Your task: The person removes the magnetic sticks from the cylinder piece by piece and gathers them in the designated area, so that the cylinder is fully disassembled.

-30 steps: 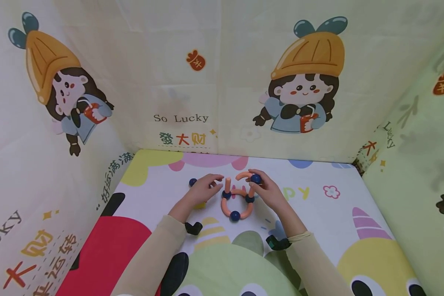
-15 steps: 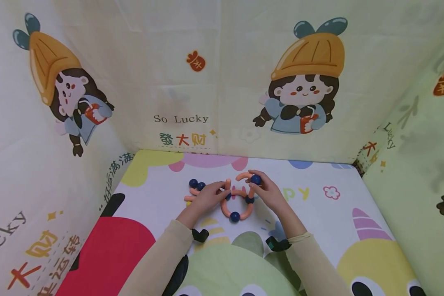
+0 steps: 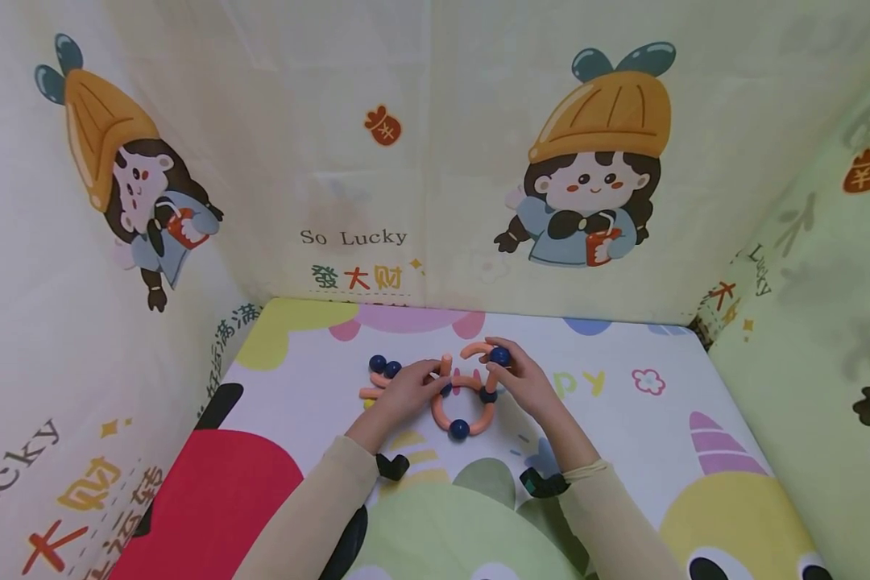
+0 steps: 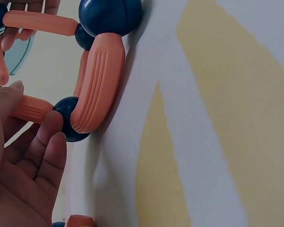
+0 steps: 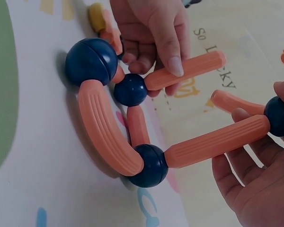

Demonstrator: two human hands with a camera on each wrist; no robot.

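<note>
A ring of curved orange rods (image 5: 104,127) and navy balls (image 3: 459,429), pieces of a magnetic stick-and-ball toy, lies on the table. Two straight orange rods rise from its left and right balls. My left hand (image 3: 404,396) pinches the left upright rod (image 5: 199,67) between thumb and fingers, close above its navy ball (image 5: 130,90). At the top of the right upright rod (image 5: 217,141) sits another navy ball (image 3: 500,356), which my right hand (image 3: 528,385) holds with thumb and fingers. From that ball a curved rod (image 3: 473,350) reaches left, its far end free.
Left of my left hand lie loose pieces: two navy balls (image 3: 378,365), orange rods (image 3: 370,393) and a yellow piece (image 5: 97,18), partly hidden by the hand. A printed cloth covers the table (image 3: 609,435). Fabric walls (image 3: 449,161) stand behind and at both sides.
My left hand has moved right and down from beside the ring to grip the left upright rod, uncovering some loose pieces. The right hand keeps its hold on the upper ball.
</note>
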